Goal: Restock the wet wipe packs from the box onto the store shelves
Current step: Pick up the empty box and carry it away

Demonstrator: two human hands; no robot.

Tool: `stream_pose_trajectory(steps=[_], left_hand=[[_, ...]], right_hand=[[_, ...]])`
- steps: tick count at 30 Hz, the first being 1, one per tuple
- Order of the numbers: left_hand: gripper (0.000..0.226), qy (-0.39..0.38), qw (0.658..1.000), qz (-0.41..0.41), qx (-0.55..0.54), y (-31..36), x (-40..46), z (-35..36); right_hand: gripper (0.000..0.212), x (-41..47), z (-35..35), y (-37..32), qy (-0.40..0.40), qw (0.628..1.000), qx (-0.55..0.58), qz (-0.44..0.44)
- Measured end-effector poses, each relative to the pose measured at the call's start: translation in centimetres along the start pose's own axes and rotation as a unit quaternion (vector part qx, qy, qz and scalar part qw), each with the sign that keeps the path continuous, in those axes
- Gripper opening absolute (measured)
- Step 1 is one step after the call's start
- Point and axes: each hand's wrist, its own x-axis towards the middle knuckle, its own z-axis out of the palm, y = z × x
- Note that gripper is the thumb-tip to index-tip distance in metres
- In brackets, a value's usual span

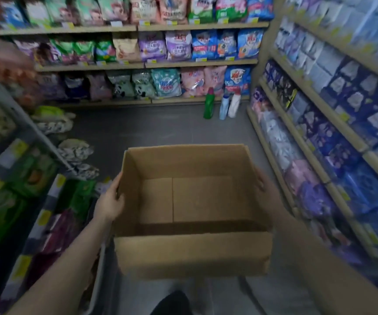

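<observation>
Empty cardboard box (190, 201) gripped at its side walls by left hand (109, 200) and right hand (260, 180); best carried level, clear of the bottles (223, 105) beyond it.

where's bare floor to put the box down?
Bare grey floor lies ahead of the box, up to the back shelf. Crowded spots: three bottles at back right, loose packs along the left shelf. Both hands, left and right, hold the box sides.

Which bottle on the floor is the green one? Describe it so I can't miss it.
Look at the back shelves, at their right end near the corner. Three bottles stand on the floor there; the green bottle is the leftmost, the only dark green one, pink-capped, beside a pale blue bottle and a white bottle.
</observation>
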Motion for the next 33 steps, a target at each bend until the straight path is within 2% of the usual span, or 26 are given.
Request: stream_pose_trajectory(steps=[4, 9, 13, 16, 26, 33], left_hand=[[0.064, -0.011, 1.0, 0.013, 0.006, 4.4, 8.9, 2.4], [0.068, -0.069, 0.997, 0.042, -0.006, 9.8, 21.6, 5.4], [0.064, -0.103, 0.991, 0.084, 0.009, 15.6, 31.0, 7.8], [0.062, -0.113, 0.988, 0.106, 0.027, 19.7, 36.8, 9.9], [0.061, -0.119, 0.987, 0.11, 0.019, 29.7, 54.6, 19.0], [0.061, -0.111, 0.992, 0.058, 0.026, 35.9, 67.3, 23.3]], right_hand=[[0.053, 7.9, -0.9, 0.4, 0.027, 0.999, -0.032, 0.0], [0.055, 18.5, -2.8, 0.3, 0.06, 0.993, -0.08, 0.061], [0.053, 24.8, -5.0, -0.3, 0.099, 0.988, -0.077, 0.095], [0.053, 28.9, -6.5, -0.2, 0.15, 0.983, -0.056, 0.087], [0.053, 50.2, -11.7, 2.6, 0.136, 0.982, -0.088, 0.094], [0.059, 68.7, -15.1, 2.6, 0.079, 0.985, -0.141, 0.064]])
